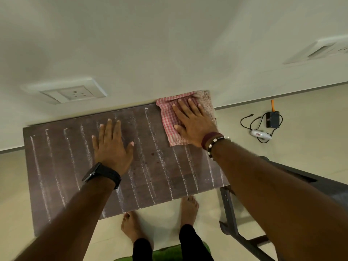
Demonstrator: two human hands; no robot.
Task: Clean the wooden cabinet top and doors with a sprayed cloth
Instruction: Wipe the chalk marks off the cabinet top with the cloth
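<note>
**Pressing a checked cloth flat on the cabinet top**

Pressing down with straight, spread fingers, the right hand (192,121) lies flat on a pink-and-white checked cloth (169,117) right of the frame's centre. The cloth sits on the far right corner of the dark wooden cabinet top (56,166), its far edge against the pale wall (150,44) and its right edge hanging slightly past the cabinet's side. A maroon band and a beaded bracelet (212,146) circle that wrist.

At mid-frame the left hand (113,144) rests palm down on the bare wood, fingers straight and slightly apart, holding nothing. A black smartwatch (99,172) sits on its wrist. Pale chalky streaks run across the cabinet top from its far edge to its near edge, on both sides of the left hand, and a few dark spots show just right of that hand.

On the wall at the upper left of the frame is a white socket plate (73,93); another plate (320,50) shows at the upper right. On the tiled floor at the right lie a small black box with a cable (273,119) and a white device (260,135) just below it. Two bare feet (188,210) stand at the bottom centre, by a green mat (165,251). A dark frame (228,208) stands at the lower right.
</note>
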